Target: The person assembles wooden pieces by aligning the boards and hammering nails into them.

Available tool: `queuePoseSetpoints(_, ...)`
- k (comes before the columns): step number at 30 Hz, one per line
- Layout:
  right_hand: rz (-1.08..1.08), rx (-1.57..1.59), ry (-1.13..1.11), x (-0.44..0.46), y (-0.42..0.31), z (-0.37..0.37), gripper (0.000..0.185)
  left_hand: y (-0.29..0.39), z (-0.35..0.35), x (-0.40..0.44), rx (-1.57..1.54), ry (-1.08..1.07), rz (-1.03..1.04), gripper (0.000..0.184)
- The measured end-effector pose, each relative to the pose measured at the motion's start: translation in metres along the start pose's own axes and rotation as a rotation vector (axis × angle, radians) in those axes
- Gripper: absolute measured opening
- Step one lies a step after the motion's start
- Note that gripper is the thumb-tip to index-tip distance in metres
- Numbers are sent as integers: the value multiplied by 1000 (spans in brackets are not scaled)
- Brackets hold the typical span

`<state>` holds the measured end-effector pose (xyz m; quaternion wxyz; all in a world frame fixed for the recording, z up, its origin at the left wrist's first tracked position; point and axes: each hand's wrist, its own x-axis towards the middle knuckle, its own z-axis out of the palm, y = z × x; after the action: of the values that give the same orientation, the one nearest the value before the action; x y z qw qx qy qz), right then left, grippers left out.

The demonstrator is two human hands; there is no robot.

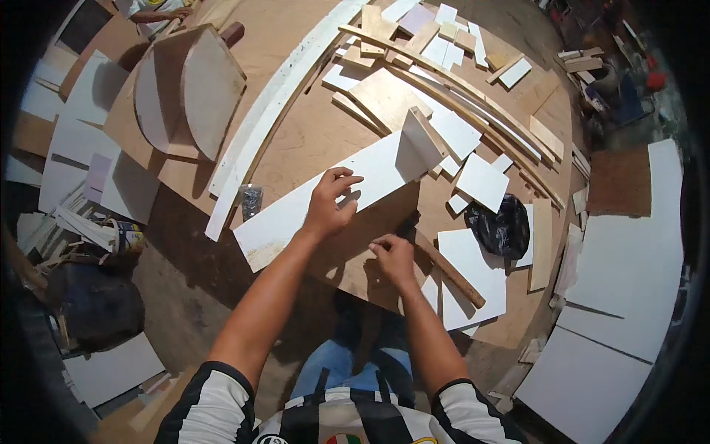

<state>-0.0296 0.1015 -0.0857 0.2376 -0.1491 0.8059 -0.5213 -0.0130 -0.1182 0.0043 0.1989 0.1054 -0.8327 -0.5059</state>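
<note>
My left hand [333, 203] is over a long white board [296, 211], its fingers loosely bent and apart with nothing visible in them. A shorter white panel [420, 142] stands upright at the board's far right end. Just right of the board, my right hand [394, 259] has its thumb and fingertips pinched together; whatever they may hold is too small to make out. Beside that hand lies a hammer [452, 275] with a wooden handle, its dark head pointing away from me. A small clear packet of dark bits [251, 202] sits by the board's left end.
White and bare wood offcuts [384, 96] cover the table's far right, with long curved strips [451, 78] across them. A black plastic bag [501, 228] lies at right. A half-round wooden piece [192, 92] stands at far left, near another person's hand [177, 13]. Large white panels [614, 296] lean at right.
</note>
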Motion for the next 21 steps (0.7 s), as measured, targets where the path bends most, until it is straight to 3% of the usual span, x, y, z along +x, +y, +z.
queuePoseSetpoints(4, 23, -317, 7, -12, 1, 16, 27, 0, -1, 0, 42, -15, -4, 42)
queuePoseSetpoints(8, 1, -422, 92, -12, -20, 10, 29, -4, 1, -1, 51, -30, -37, 43)
queuePoseSetpoints(10, -223, -307, 261, 0, -26, 9, 34, 0, 0, -3, 398, -59, 156, 69)
queuePoseSetpoints(11, -230, -310, 253, 11, -30, 8, 34, 1, 2, -4, 398, -49, 152, 69)
queuePoseSetpoints(13, -396, -374, 444, 35, -40, 7, 38, 12, 8, -6, 727, -114, 65, 103)
queuePoseSetpoints(14, -409, -375, 430, 45, -41, 8, 38, 12, 10, -6, 729, -99, 55, 103)
queuePoseSetpoints(16, -195, -490, 214, 61, -36, 9, 40, 7, 13, -3, 764, -182, -37, 121)
queuePoseSetpoints(21, -219, -572, 96, 80, -19, 15, 33, -3, 9, -1, 753, -195, 7, 113)
